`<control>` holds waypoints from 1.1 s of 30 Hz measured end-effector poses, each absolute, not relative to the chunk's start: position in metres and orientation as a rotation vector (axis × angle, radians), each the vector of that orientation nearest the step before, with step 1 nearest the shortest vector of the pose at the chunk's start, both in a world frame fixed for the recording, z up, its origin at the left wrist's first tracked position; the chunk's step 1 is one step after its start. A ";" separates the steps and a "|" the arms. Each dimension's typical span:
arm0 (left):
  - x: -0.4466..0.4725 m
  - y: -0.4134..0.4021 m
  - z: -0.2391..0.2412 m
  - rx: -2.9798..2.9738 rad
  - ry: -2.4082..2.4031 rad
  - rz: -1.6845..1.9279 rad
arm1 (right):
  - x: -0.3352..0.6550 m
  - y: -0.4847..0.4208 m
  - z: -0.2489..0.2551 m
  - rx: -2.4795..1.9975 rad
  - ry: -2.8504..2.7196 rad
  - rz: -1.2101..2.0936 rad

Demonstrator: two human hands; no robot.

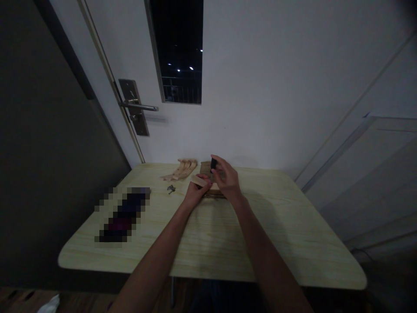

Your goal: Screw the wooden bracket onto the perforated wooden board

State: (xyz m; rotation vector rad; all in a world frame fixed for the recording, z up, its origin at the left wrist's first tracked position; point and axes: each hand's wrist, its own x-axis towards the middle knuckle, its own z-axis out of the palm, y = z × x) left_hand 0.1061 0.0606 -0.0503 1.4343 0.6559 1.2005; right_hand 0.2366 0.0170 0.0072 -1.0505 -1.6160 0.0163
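My left hand is closed around a pale, flat wooden piece near the back of the table. Just to its right, my right hand pinches a small, dark, upright black object between thumb and fingers; its lower end and exact kind cannot be made out. Beneath and behind both hands lies a brown, board-like thing, partly hidden by them. Left of my left hand are several curved pale wooden pieces and a little heap of small metal parts.
The pale wood-grain table has rounded front corners and stands against a white door. A blurred-out dark, flat object lies at its left. The door has a lever handle and a narrow dark window.
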 end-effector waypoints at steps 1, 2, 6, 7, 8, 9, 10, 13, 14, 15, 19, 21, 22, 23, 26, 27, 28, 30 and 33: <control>0.106 0.061 -0.050 1.435 0.659 1.202 | 0.237 0.018 0.007 -1.058 -1.615 -0.015; 0.106 0.061 -0.050 1.434 0.660 1.203 | 0.237 0.019 0.007 -1.065 -1.615 -0.038; 0.106 0.061 -0.050 1.429 0.656 1.211 | 0.237 0.019 0.008 -1.064 -1.618 -0.067; 0.106 0.061 -0.051 1.427 0.662 1.209 | 0.237 0.019 0.007 -1.054 -1.618 -0.063; 0.106 0.061 -0.051 1.427 0.672 1.207 | 0.237 0.019 0.007 -1.042 -1.617 -0.050; 0.106 0.061 -0.051 1.428 0.680 1.204 | 0.237 0.019 0.007 -1.030 -1.618 -0.027; 0.106 0.062 -0.051 1.431 0.684 1.204 | 0.237 0.018 0.006 -1.019 -1.620 0.005; 0.106 0.062 -0.052 1.430 0.671 1.206 | 0.238 0.019 0.005 -1.013 -1.621 0.062; 0.106 0.062 -0.052 1.426 0.665 1.203 | 0.238 0.019 0.005 -1.017 -1.616 0.051; 0.106 0.062 -0.052 1.422 0.661 1.199 | 0.239 0.019 0.005 -1.022 -1.612 0.030; 0.106 0.061 -0.050 1.421 0.657 1.201 | 0.239 0.019 0.007 -1.040 -1.609 -0.058; 0.106 0.060 -0.048 1.418 0.658 1.208 | 0.238 0.019 0.008 -1.053 -1.613 -0.079; 0.106 0.059 -0.048 1.417 0.660 1.209 | 0.238 0.018 0.008 -1.059 -1.614 -0.084; 0.106 0.059 -0.047 1.416 0.661 1.208 | 0.237 0.018 0.009 -1.063 -1.614 -0.085; 0.106 0.059 -0.047 1.410 0.655 1.210 | 0.237 0.017 0.008 -1.055 -1.620 -0.064; 0.106 0.059 -0.047 1.411 0.654 1.210 | 0.237 0.017 0.008 -1.047 -1.626 -0.046; 0.106 0.059 -0.047 1.411 0.654 1.213 | 0.237 0.017 0.007 -1.037 -1.629 -0.023; 0.105 0.059 -0.048 1.420 0.657 1.215 | 0.238 0.017 0.006 -1.028 -1.632 0.022; 0.105 0.060 -0.048 1.436 0.659 1.217 | 0.239 0.018 0.005 -1.043 -1.623 0.048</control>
